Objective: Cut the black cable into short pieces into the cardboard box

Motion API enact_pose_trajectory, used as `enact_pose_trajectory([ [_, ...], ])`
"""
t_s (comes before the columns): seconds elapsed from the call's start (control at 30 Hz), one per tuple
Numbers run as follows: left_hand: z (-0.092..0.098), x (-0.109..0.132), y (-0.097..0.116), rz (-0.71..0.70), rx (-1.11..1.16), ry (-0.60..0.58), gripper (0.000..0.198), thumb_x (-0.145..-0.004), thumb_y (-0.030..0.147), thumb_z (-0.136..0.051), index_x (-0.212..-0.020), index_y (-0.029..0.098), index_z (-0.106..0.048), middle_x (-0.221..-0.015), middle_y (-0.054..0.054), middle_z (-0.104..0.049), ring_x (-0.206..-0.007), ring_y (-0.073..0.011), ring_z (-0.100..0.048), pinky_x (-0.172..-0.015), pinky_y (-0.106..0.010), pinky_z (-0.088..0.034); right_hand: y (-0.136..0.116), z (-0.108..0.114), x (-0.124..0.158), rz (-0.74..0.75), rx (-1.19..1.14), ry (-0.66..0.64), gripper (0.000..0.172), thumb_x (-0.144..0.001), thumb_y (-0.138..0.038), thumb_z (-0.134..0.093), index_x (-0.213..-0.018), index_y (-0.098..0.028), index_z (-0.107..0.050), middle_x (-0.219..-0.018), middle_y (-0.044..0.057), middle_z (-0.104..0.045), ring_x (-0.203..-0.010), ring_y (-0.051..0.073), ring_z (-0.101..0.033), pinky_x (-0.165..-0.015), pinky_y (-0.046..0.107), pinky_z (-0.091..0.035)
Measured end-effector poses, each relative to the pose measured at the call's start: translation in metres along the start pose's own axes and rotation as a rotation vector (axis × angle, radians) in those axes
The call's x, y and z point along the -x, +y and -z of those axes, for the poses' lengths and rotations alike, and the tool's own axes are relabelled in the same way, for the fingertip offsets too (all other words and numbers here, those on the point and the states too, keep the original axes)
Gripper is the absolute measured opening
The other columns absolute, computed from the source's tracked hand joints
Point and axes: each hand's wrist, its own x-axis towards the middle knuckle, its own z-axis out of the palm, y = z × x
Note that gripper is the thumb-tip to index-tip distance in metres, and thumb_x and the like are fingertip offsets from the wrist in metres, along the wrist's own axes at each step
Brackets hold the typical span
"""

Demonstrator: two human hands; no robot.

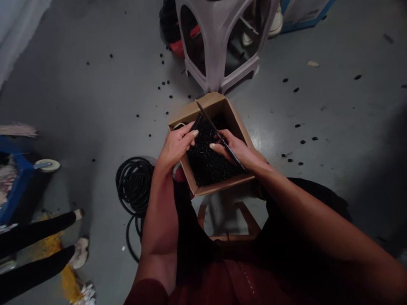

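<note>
My left hand [181, 144] is closed, with thumb and fingers pinching a short black piece with a ribbed edge [197, 123]. In my right hand [232, 148] is a long, thin, dark pointed tool [208, 118]. Its tip points up and left, crossing close to the black piece, and its other end lies along my right wrist. I cannot make out its exact kind. Both hands are over an open cardboard box [238, 120], which holds a heap of small black pieces [210, 165]. My left hand is near the box's left wall.
A coil of black hose [135, 182] lies on the floor by my left arm. Ahead stands a grey plastic stool [216, 38]. Several small black bits dot the floor. At left are a blue wheeled cart [23, 186] and another person's legs [41, 231].
</note>
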Motion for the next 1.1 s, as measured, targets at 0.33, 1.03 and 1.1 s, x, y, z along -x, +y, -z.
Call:
enact_pose_trajectory([
  [0.33, 0.005, 0.002, -0.002, -0.017, -0.063, -0.024, 0.042, -0.088, 0.038, -0.049, -0.124, 0.021, -0.063, -0.063, 0.003, -0.051, -0.054, -0.0086, -0.041, -0.052, -0.022, -0.033, -0.011, 0.001, 0.003, 0.014, -0.046, -0.120, 0.045, -0.080, -0.050, -0.056, -0.111, -0.017, -0.053, -0.093, 0.007, -0.064, -0.085, 0.022, -0.058, -0.072, 0.034, -0.045],
  [1.03, 0.009, 0.005, 0.005, -0.001, -0.290, -0.008, 0.040, -0.087, 0.030, -0.049, -0.120, 0.016, -0.066, -0.064, 0.002, -0.056, -0.061, -0.0105, -0.048, -0.066, -0.022, -0.039, -0.010, 0.002, 0.005, 0.039, 0.263, -0.103, 0.042, -0.084, -0.051, -0.054, -0.114, -0.021, -0.052, -0.099, 0.009, -0.062, -0.085, 0.025, -0.058, -0.071, 0.035, -0.041],
  [1.1, 0.009, 0.004, 0.006, -0.005, -0.297, -0.017, 0.040, -0.087, 0.029, -0.049, -0.121, 0.016, -0.065, -0.067, 0.002, -0.057, -0.061, -0.0101, -0.048, -0.066, -0.022, -0.039, -0.008, 0.001, 0.005, 0.067, 0.270, -0.082, 0.041, -0.085, -0.049, -0.054, -0.113, -0.020, -0.052, -0.102, 0.010, -0.062, -0.087, 0.026, -0.058, -0.073, 0.037, -0.042],
])
